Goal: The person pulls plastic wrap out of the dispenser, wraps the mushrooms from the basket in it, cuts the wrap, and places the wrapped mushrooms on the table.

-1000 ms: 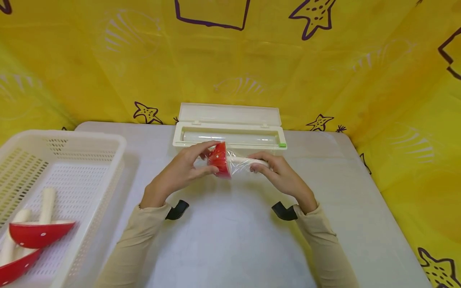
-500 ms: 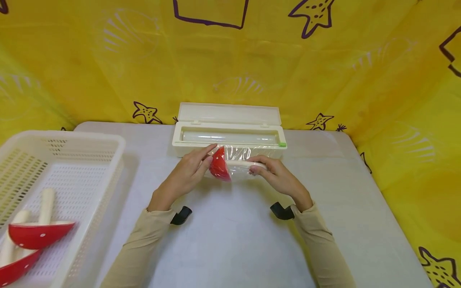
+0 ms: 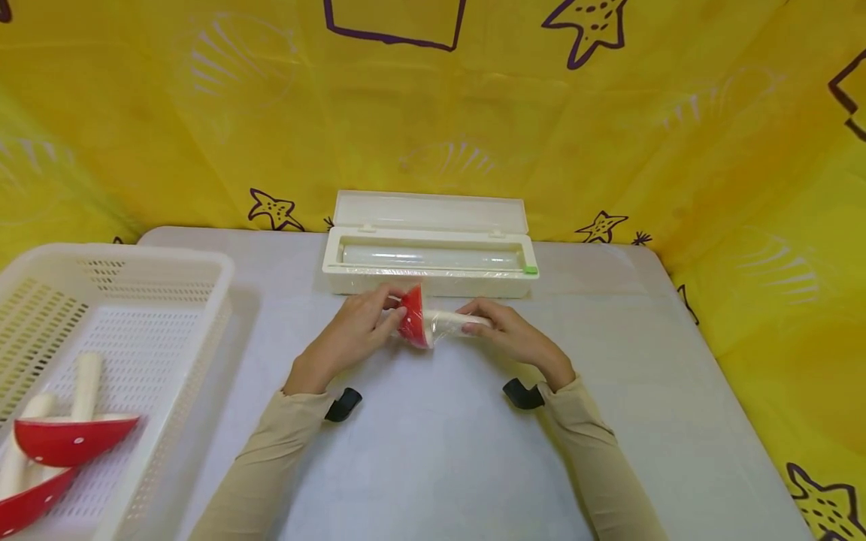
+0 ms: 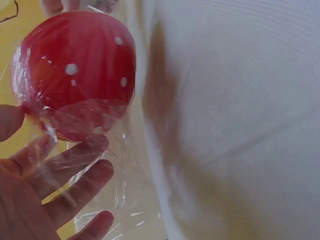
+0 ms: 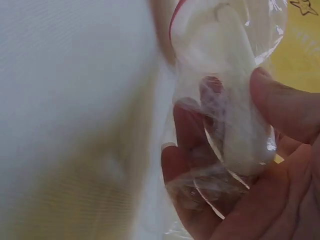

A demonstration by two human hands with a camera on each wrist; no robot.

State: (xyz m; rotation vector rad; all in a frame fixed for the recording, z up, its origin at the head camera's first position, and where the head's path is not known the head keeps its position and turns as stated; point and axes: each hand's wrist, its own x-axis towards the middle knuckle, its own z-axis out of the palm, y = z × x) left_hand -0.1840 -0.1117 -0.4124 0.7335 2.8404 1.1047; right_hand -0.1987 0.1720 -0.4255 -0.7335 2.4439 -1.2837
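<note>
Hands, two, at the near side of the wrap box [image 3: 429, 285]. Left hand [image 3: 358, 327]: thumb and fingertips closed narrowly on the cap end of a red mushroom [image 3: 412, 319]. Right hand [image 3: 509, 333]: thumb and fingers around its pale stem.

Mushroom: one, white-dotted, held just in front of the box, stem toward the box's right end. Clear film [image 4: 87, 109] over cap and stem, creased, with loose folds across the fingers.

Box: lid [image 3: 429, 213] raised, film roll [image 3: 429, 258] inside. Basket [image 3: 219, 270] left of the box, holding further mushrooms [image 3: 76, 443].

Handling note, by judgement: keep the stem steady on the right; smooth film from cap rim toward stem, pressing slack flat; free fingers from the folds before letting go, lest the wrap peel.
</note>
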